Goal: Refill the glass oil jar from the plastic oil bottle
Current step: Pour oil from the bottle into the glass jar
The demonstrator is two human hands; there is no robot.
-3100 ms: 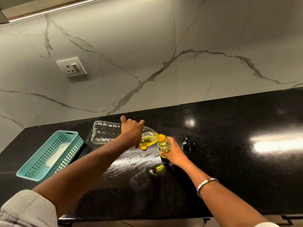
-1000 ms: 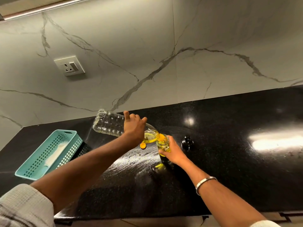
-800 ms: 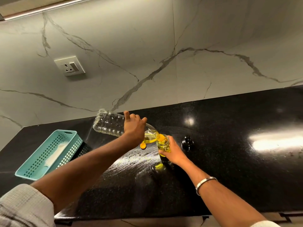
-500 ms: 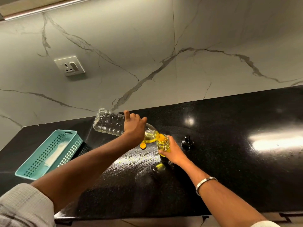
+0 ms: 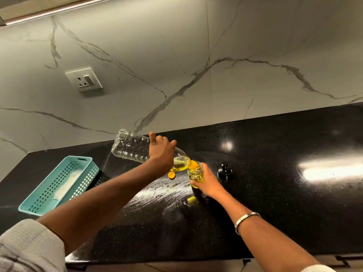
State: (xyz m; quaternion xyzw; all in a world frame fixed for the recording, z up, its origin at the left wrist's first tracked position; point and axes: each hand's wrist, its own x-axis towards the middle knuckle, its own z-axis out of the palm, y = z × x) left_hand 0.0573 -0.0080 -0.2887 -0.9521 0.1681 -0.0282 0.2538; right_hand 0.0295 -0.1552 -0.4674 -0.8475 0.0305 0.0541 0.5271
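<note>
My left hand (image 5: 161,152) grips the clear plastic oil bottle (image 5: 133,147) round its shoulder. The bottle is tipped with its base up to the left and its orange neck over the mouth of the glass oil jar (image 5: 195,172). A little yellow oil lies pooled in the bottle's shoulder, and yellow oil fills much of the jar. My right hand (image 5: 206,183) holds the jar from the right, on the black counter (image 5: 275,183). The bottle's orange cap (image 5: 171,175) lies on the counter just left of the jar. The jar's black lid (image 5: 224,171) sits to its right.
A teal plastic basket (image 5: 59,183) with something white in it stands at the left end of the counter. A marble wall with a socket (image 5: 84,79) rises behind. The counter's front edge runs below my forearms.
Since 3 s ago my left hand has raised the bottle's base, tilting it more steeply. In the last second nothing visibly moved.
</note>
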